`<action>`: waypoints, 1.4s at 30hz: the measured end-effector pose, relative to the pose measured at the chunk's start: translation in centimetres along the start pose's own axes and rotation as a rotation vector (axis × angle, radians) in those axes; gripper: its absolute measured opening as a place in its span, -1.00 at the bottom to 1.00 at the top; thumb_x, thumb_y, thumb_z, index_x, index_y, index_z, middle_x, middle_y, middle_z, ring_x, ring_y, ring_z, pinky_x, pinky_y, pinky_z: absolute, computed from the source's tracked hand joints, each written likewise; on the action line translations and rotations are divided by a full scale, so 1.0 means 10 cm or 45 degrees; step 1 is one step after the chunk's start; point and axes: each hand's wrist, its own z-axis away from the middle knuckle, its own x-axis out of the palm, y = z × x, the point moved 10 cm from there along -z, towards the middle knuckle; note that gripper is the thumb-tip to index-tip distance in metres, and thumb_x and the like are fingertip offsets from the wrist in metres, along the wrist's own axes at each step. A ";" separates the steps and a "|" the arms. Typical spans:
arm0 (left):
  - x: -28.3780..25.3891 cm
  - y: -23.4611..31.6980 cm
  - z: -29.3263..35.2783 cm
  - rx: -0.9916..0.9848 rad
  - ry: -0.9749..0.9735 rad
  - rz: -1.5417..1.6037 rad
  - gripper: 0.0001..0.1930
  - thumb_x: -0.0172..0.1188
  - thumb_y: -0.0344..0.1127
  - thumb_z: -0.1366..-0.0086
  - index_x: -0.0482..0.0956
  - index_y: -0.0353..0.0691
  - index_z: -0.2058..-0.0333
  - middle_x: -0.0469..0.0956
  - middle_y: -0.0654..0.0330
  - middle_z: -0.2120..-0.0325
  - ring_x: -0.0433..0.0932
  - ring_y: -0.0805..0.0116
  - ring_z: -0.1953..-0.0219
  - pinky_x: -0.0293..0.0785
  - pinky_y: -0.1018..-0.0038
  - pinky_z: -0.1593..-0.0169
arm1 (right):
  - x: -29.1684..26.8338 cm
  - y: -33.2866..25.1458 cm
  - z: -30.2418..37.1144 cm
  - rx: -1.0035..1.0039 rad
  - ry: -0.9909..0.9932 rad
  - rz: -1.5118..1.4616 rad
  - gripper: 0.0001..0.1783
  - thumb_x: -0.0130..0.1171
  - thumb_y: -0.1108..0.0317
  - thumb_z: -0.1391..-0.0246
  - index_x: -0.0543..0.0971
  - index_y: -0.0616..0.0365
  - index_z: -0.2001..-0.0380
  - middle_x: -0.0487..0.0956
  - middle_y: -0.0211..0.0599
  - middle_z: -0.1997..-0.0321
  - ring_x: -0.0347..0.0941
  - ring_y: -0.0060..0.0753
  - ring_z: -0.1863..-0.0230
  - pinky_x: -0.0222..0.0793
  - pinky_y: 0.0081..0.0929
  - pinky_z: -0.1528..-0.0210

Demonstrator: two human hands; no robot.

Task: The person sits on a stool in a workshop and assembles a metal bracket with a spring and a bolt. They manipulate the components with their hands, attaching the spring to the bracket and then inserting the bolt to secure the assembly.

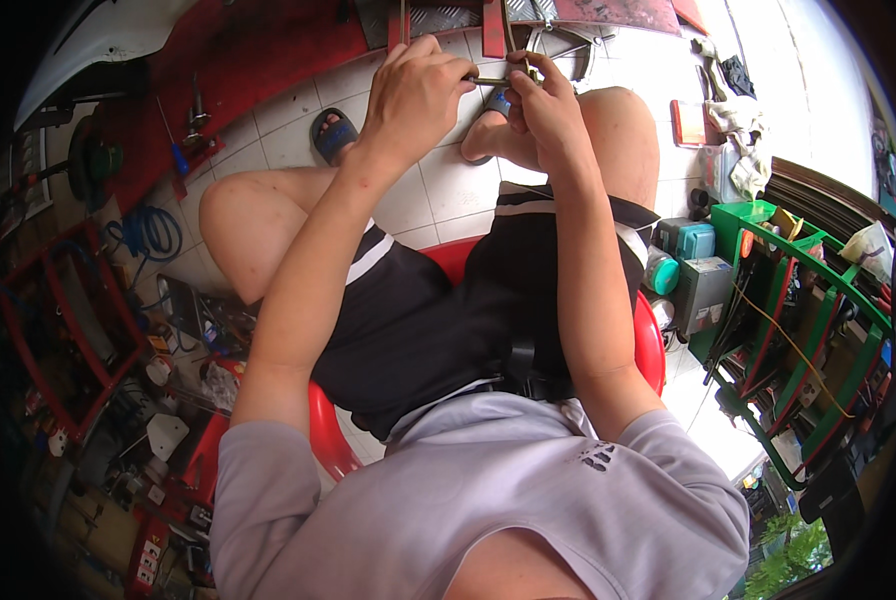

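Note:
Both my hands are raised in front of my knees, near the upper edge of the view. My left hand (408,98) is closed, thumb and fingers pinched at the left end of a thin metal rod (491,82). The rod runs across the gap to my right hand (551,112), whose fingers are curled round a small brass-coloured metal piece (531,70) at its other end. Whether rod and piece are joined is hard to tell. Just above, a narrow metal strip (509,28) rises beside a red upright (493,32).
I sit on a red plastic chair (338,440) over white floor tiles. A red platform (268,55) spans the far side. At left lie a blue-handled screwdriver (178,157) and coiled blue hose (151,233). At right stand a green tool rack (743,215) and a grey box (705,295).

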 end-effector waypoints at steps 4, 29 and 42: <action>0.01 0.01 0.00 0.008 0.004 -0.016 -0.89 0.24 -0.39 -0.12 0.65 -0.22 0.35 0.60 0.25 0.48 0.48 0.27 0.31 0.35 0.36 0.17 | 0.02 0.00 0.02 -0.003 -0.022 -0.048 -0.64 0.01 0.41 -0.18 0.39 0.21 -0.06 0.43 -0.34 0.49 0.26 -0.62 0.63 0.16 -0.58 0.62; -0.08 0.05 -0.01 0.032 0.077 0.039 -0.87 0.30 -0.40 -0.06 0.65 -0.20 0.36 0.59 0.21 0.47 0.51 0.26 0.35 0.32 0.36 0.21 | 0.01 -0.03 0.02 -0.029 0.001 0.053 -0.62 0.04 0.36 -0.15 0.42 0.15 -0.05 0.47 -0.36 0.55 0.34 -0.59 0.59 0.27 -0.54 0.54; -0.07 -0.01 -0.02 -0.037 0.074 0.097 -0.83 0.33 -0.44 -0.01 0.62 -0.18 0.35 0.59 0.23 0.47 0.55 0.26 0.34 0.34 0.37 0.20 | 0.00 -0.04 0.02 -0.041 0.001 0.111 -0.60 0.04 0.34 -0.14 0.41 0.16 -0.06 0.46 -0.36 0.52 0.36 -0.58 0.56 0.29 -0.54 0.50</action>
